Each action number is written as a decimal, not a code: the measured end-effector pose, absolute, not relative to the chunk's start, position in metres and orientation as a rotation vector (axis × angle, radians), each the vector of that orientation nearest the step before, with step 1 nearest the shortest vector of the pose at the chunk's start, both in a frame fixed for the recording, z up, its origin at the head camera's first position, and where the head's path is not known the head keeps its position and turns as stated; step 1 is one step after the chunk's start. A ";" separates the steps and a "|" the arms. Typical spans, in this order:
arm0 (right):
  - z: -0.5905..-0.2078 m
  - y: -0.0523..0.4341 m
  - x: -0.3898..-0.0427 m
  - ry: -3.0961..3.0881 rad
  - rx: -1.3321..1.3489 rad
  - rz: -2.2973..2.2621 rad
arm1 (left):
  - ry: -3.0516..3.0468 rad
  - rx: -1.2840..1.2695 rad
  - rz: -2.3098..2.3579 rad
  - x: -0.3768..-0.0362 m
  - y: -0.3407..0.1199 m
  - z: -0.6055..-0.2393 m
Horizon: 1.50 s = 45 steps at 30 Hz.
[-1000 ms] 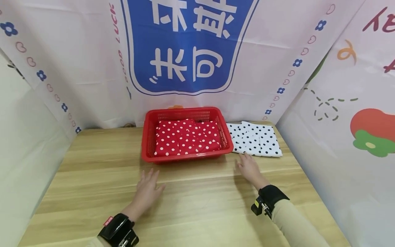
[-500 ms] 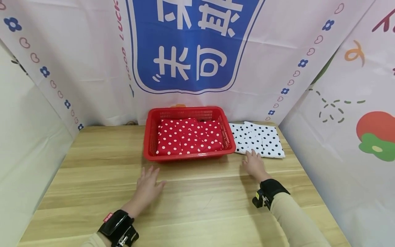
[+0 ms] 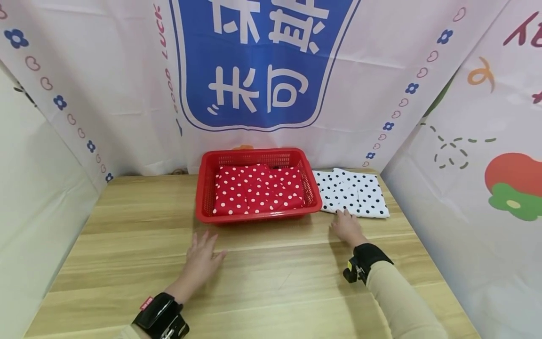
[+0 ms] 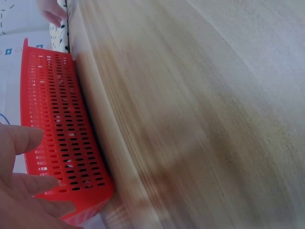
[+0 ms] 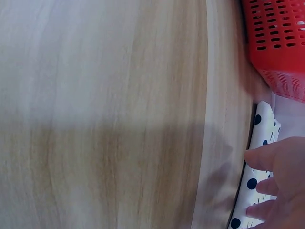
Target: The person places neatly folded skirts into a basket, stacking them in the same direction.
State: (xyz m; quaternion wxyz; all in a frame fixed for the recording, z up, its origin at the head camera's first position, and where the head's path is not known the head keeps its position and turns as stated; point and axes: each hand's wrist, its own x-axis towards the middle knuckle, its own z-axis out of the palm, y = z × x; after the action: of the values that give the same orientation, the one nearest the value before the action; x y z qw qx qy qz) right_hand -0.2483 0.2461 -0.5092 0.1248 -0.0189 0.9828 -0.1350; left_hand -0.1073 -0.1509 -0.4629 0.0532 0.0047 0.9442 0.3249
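A red plastic basket (image 3: 258, 217) with perforated walls stands at the back of the table, holding a folded red cloth with white dots (image 3: 254, 188). Right of it lies a folded white cloth with black dots (image 3: 355, 193), its left end partly hidden by the basket. My right hand (image 3: 348, 229) is at this cloth's front edge, fingertips overlapping it, fingers relaxed and not curled round it. In front of the basket's left corner, my left hand (image 3: 200, 259) is spread over the table, holding nothing. The left wrist view shows its fingers (image 4: 28, 183) before the basket wall.
The wood-grain table (image 3: 271, 282) runs up to a printed white backdrop (image 3: 135, 94) right behind the basket. A side wall (image 3: 457, 197) borders the table on the right, and another pale wall (image 3: 46, 188) on the left.
My right hand has shifted slightly right along the front edge of the white dotted cloth. The left hand, basket and cloths hold their places; the head view sways a little.
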 end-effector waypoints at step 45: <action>-0.497 0.278 -0.142 3.097 -0.124 -0.382 | 2.849 0.035 0.976 -0.097 -0.151 -0.463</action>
State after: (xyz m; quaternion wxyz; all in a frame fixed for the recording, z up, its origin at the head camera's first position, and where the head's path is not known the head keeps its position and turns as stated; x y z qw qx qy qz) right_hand -0.1422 0.2784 -0.4966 0.0094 -0.0396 0.9917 -0.1222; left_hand -0.0968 -0.1513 -0.4635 0.0649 0.0114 0.9439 0.3235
